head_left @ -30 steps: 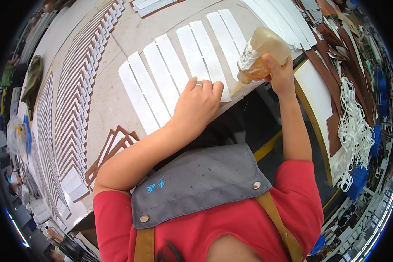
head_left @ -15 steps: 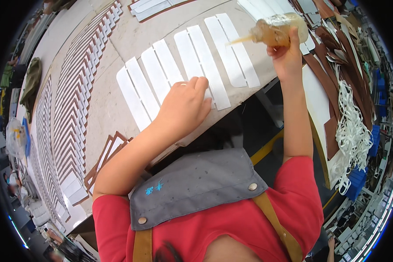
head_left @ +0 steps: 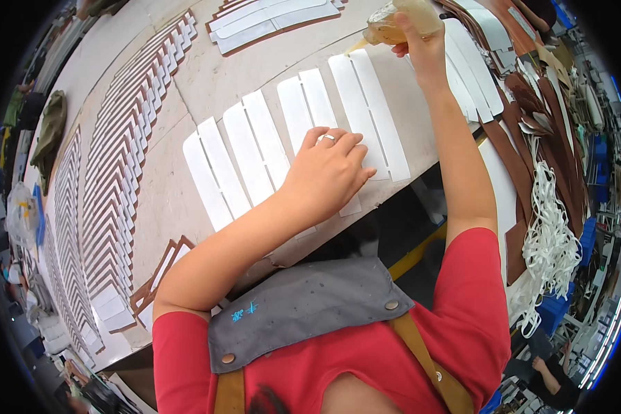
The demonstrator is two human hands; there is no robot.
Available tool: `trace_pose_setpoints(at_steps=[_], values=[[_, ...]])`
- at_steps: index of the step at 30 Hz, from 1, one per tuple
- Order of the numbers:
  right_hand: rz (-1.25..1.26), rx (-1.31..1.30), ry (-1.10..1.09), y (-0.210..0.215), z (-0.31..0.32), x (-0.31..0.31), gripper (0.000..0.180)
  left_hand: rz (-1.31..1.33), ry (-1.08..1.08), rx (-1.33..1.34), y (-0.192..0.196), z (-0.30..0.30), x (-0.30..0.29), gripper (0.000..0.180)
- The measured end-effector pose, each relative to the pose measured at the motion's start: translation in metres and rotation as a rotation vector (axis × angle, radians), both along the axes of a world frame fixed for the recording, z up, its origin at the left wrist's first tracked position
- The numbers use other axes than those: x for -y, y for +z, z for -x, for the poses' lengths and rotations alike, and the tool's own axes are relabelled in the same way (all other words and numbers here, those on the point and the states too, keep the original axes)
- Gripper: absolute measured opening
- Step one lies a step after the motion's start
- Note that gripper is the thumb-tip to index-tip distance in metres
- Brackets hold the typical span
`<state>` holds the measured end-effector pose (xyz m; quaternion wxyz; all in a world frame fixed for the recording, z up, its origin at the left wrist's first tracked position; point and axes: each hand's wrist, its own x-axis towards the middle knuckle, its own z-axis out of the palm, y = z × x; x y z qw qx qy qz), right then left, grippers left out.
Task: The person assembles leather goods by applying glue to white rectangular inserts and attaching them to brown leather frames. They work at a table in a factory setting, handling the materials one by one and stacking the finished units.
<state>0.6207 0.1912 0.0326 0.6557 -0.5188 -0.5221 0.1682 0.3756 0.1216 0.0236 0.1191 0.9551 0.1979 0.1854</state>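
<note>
Several pairs of long white strips lie in a row on the table. My right hand [head_left: 419, 52] is wrapped round a clear squeeze bottle [head_left: 417, 19] of yellowish liquid, tilted so its thin nozzle points down and left. The nozzle tip is by the far end of the rightmost strip pair [head_left: 367, 114]; whether it touches cannot be made out. Lower down, my left hand [head_left: 328, 169] lies over the near part of the neighbouring strip pair [head_left: 309, 103], fingers bent and somewhat apart, a ring on one. I see nothing held in it, and its palm side is hidden.
Long overlapping rows of brown-edged white pieces [head_left: 127, 131] cover the table's left side. More white pieces [head_left: 272, 21] lie at the far side. On the right are brown strips [head_left: 510, 148] and a tangle of white ribbon [head_left: 550, 241]. The table edge runs close before me.
My left hand has shifted right toward the rightmost strips. The bottle in my right hand has moved up and left, its nozzle now by that pair's far end. The whole view has shifted slightly.
</note>
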Motion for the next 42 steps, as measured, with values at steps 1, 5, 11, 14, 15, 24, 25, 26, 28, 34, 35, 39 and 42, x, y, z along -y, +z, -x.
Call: trace_pose_setpoints(at_steps=[1,5,11,14,15,24,25,26,28,34,35,39,42], values=[[-0.009,0.010,0.016,0.000,0.000,-0.002,0.025,-0.035,0.004,-0.007,-0.003,-0.002,0.001,0.026],[0.011,-0.006,0.030,-0.002,-0.002,0.000,0.026,0.026,0.008,-0.228,0.001,-0.004,0.001,0.033],[0.117,-0.067,-0.048,-0.013,-0.010,0.025,0.041,-0.004,0.025,-0.247,-0.001,-0.006,0.004,0.032],[0.142,-0.092,-0.050,-0.011,-0.005,0.046,0.040,-0.022,0.031,-0.244,-0.002,-0.007,0.005,0.030],[0.161,-0.090,-0.036,-0.011,-0.005,0.053,0.041,-0.032,0.034,-0.240,-0.002,-0.007,0.005,0.030],[0.233,-0.126,-0.049,-0.008,0.009,0.111,0.039,-0.059,0.047,-0.213,-0.005,-0.010,0.005,0.026],[0.249,-0.137,-0.039,-0.008,0.010,0.118,0.039,-0.062,0.047,-0.205,-0.006,-0.010,0.005,0.025],[0.265,-0.147,-0.032,-0.009,0.011,0.125,0.039,-0.059,0.045,-0.209,-0.005,-0.010,0.005,0.025],[0.282,-0.190,-0.027,-0.009,0.013,0.136,0.043,-0.054,0.044,-0.218,-0.004,-0.010,0.005,0.025],[0.153,-0.463,0.052,-0.006,0.003,0.131,0.047,-0.053,0.024,-0.174,-0.003,-0.013,0.001,0.022],[0.067,-0.456,0.045,-0.003,0.001,0.118,0.047,-0.056,0.022,-0.160,-0.004,-0.014,0.000,0.021],[-0.073,-0.169,-0.052,-0.002,-0.006,0.061,0.040,-0.076,0.031,-0.155,-0.004,-0.019,-0.003,0.020],[-0.130,-0.071,-0.005,0.009,0.000,0.030,0.028,-0.091,0.043,-0.172,-0.005,-0.020,-0.003,0.020]])
